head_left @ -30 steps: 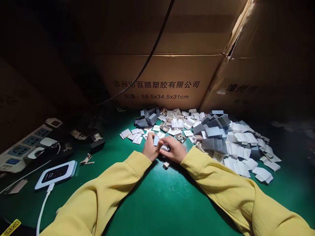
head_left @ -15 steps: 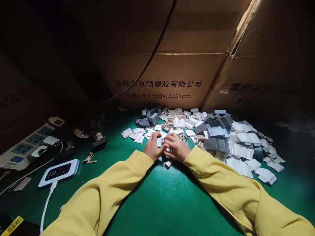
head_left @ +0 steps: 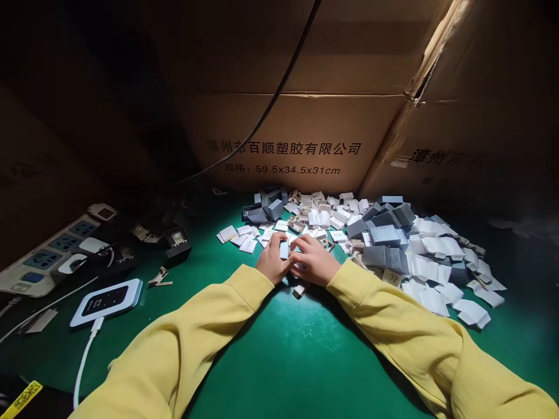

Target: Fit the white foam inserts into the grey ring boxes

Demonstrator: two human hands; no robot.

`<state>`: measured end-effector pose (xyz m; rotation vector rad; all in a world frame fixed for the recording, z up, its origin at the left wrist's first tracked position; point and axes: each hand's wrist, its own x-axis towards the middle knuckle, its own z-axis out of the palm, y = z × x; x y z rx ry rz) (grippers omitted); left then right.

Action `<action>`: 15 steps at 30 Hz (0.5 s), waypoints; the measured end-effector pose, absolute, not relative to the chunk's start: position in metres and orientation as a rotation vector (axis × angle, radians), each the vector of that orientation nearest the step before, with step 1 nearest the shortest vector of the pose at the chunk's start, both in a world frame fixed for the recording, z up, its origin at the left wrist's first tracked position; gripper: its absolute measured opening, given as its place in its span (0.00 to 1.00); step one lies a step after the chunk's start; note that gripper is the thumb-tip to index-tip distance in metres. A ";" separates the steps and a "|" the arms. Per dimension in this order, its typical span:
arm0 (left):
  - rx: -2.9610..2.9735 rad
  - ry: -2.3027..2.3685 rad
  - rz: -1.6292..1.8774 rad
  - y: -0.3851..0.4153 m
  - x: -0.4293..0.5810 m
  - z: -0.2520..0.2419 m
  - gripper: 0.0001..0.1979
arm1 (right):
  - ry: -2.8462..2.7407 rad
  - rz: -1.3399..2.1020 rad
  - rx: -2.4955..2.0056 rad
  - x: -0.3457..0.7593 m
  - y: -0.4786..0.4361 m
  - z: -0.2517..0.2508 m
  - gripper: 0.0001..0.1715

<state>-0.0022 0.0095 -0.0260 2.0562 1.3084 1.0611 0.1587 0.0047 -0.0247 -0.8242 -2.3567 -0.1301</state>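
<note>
Both my hands meet at the middle of the green table (head_left: 279, 361), sleeves yellow. My left hand (head_left: 273, 262) is closed, pinching a small white-grey card piece (head_left: 283, 249) upright between thumb and fingers. My right hand (head_left: 313, 260) is closed against the same small piece from the right; what else it holds is hidden. A small beige bit (head_left: 299, 290) lies on the table just under my hands. Behind and to the right spreads a heap of white folded cards (head_left: 432, 250) and small grey boxes (head_left: 383, 235).
Large cardboard cartons (head_left: 283, 145) wall off the back and right. At the left lie a power strip (head_left: 48, 256), a white-rimmed device (head_left: 107, 301) with a white cable, and a small black box (head_left: 177, 241). A black cable (head_left: 279, 87) hangs across the carton.
My hands have stayed together, shifting slightly as the fingers work the small piece. The view has drifted a little, nothing else moved.
</note>
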 end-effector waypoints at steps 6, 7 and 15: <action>2.048 1.289 1.048 0.011 -0.003 -0.027 0.26 | -2.430 -0.174 -0.765 0.157 0.010 -0.022 0.07; 2.046 1.290 1.048 0.011 -0.003 -0.027 0.26 | -2.428 -0.191 -0.755 0.156 0.010 -0.022 0.06; 2.011 1.261 1.056 0.012 -0.006 -0.032 0.25 | -2.318 -0.361 -0.757 0.151 -0.002 -0.028 0.06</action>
